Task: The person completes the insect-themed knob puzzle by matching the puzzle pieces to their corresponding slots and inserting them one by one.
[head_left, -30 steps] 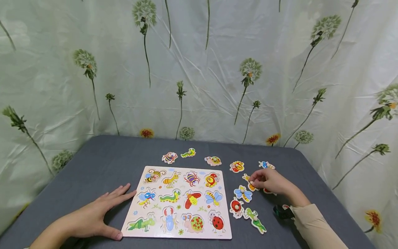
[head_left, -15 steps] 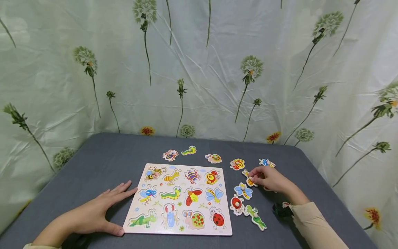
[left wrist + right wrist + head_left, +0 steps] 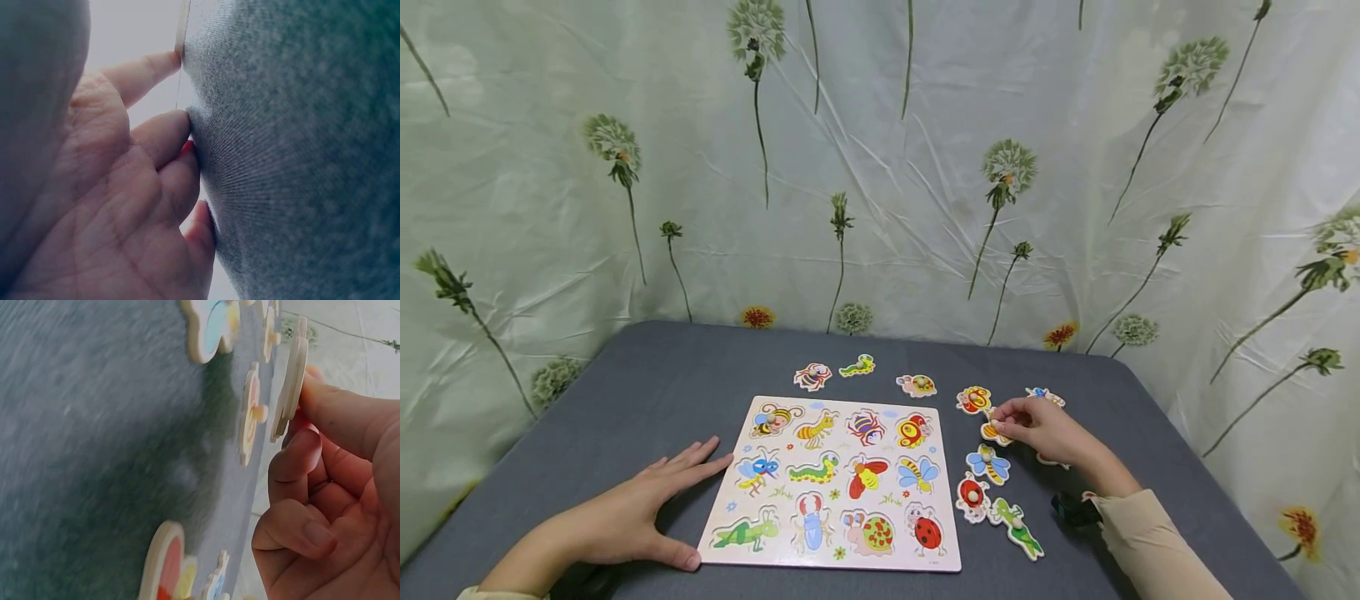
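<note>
The right hand (image 3: 1047,430) is pinching an orange-striped insect piece (image 3: 992,432) above the table (image 3: 700,367), beyond the peg-puzzle board's (image 3: 760,557) right edge, probably by its hidden knob; the left hand (image 3: 632,512) is lying loosely spread, thumb and forefinger touching the board's left edge, probably steadying it.

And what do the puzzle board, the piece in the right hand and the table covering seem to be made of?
Puzzle board: probably wood or fibreboard; flat, rigid-looking, with a smooth printed face.
Piece in the right hand: likely plywood, its bare edge pale and seemingly layered.
Table covering: apparently matte grey cloth, finely ribbed up close.
</note>
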### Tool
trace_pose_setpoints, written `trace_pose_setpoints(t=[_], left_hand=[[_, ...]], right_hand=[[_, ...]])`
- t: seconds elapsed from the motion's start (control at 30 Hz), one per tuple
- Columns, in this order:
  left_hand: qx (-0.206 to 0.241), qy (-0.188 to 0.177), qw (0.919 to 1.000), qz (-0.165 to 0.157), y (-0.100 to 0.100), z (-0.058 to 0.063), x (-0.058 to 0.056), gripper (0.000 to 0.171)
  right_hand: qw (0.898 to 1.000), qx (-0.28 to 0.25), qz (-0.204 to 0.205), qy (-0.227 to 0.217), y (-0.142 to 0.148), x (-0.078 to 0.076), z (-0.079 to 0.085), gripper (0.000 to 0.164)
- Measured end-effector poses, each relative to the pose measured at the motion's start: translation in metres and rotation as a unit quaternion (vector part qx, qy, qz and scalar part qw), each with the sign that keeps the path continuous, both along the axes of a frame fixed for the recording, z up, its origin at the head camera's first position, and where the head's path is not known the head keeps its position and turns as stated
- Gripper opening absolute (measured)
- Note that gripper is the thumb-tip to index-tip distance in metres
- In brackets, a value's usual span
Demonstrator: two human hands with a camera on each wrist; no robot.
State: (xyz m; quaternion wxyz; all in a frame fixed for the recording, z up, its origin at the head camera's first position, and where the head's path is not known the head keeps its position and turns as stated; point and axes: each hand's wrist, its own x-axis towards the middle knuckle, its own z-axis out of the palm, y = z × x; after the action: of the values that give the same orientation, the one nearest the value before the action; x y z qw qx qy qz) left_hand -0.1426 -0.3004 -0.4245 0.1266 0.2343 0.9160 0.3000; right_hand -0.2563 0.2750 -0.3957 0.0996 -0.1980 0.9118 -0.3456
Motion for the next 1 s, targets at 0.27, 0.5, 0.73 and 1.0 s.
trace_pose_setpoints(t=[0.27,0.5,0.73,1.0], left_hand=[[-0.008,0.004,1.0,0.003,-0.001,-0.004,0.001,0.111],[-0.012,0.0,0.9999,0.001,-0.001,-0.003,0.0,0.111],[-0.012,-0.002,0.9999,0.003,0.0,-0.002,-0.001,0.113],[-0.015,-0.004,0.9999,0.002,0.0,-0.002,0.0,0.113]], right_hand=[[1.0,-0.018,0.0,-0.002,-0.015,0.002,0.005,0.016],[1.0,-0.021,0.008,0.003,-0.028,-0.003,0.01,0.016],[1.0,-0.017,0.026,0.003,-0.043,-0.009,0.013,0.019],[0.999,-0.022,0.042,0.002,-0.071,-0.015,0.017,0.017]])
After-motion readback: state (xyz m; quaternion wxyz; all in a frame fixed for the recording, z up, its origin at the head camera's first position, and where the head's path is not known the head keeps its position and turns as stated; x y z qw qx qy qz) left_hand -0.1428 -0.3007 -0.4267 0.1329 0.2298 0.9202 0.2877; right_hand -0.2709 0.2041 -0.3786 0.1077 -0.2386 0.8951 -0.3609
